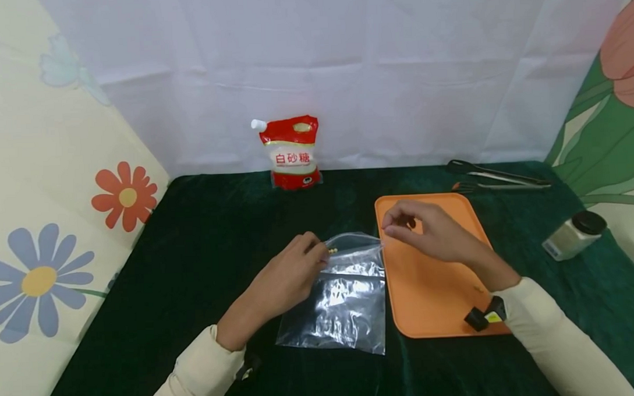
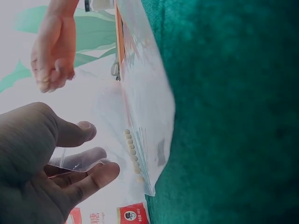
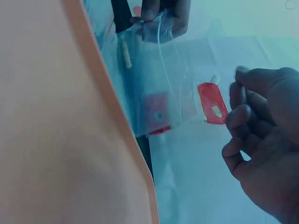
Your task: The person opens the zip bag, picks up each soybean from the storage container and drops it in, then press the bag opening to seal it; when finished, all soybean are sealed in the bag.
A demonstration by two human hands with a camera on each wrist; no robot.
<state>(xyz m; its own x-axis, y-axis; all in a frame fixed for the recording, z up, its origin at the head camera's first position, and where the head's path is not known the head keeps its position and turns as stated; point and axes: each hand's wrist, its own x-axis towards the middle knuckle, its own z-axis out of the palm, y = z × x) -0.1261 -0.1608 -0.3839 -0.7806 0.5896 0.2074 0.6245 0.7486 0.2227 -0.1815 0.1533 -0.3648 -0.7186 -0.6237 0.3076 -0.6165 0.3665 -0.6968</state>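
A clear zip bag lies at the middle of the table, its mouth raised. At the mouth's left side, my left hand holds the plastic edge between thumb and fingers. A row of small round yellowish beads shows along the bag near that hand; whether they are inside is unclear. Over the left part of the orange tray, just beside the bag's right top corner, hovers my right hand. Its fingers are loosely curled with the thumb close to the index finger, and no held object is visible.
A red and white sugar pouch stands at the back. Tongs and a fork-like utensil lie behind the tray. A black-lidded jar tilts at the far right. Something small and yellowish is on the tray.
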